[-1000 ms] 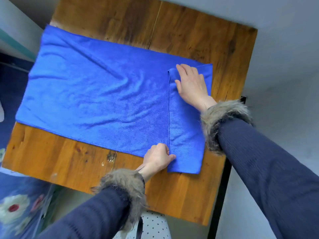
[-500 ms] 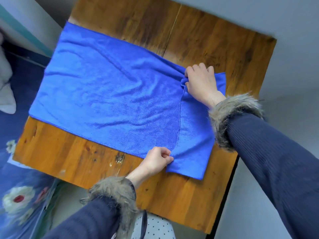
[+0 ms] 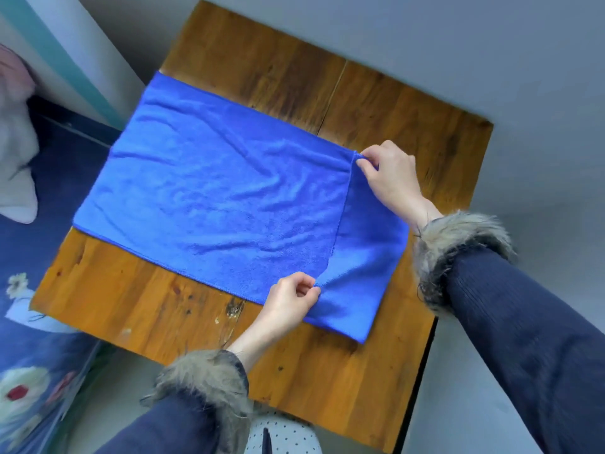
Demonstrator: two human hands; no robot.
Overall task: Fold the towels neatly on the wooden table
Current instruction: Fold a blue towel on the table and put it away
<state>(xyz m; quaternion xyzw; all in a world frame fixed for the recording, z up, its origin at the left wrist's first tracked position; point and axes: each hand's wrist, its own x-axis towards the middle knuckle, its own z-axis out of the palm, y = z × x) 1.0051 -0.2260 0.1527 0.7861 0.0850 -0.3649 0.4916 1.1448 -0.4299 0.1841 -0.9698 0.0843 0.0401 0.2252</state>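
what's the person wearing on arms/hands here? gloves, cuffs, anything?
No gloves: both the left hand and the right hand are bare, with no rings or watch visible. Each arm is in a dark navy ribbed knit sleeve. Both sleeves end in a shaggy grey-brown fur cuff at the wrist. No markings or logos show.

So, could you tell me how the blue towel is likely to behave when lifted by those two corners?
The blue towel looks floppy: it wrinkles and drapes where the left hand and right hand pinch it. Probably light, since fingertip pinches suffice. It would likely sag between them.
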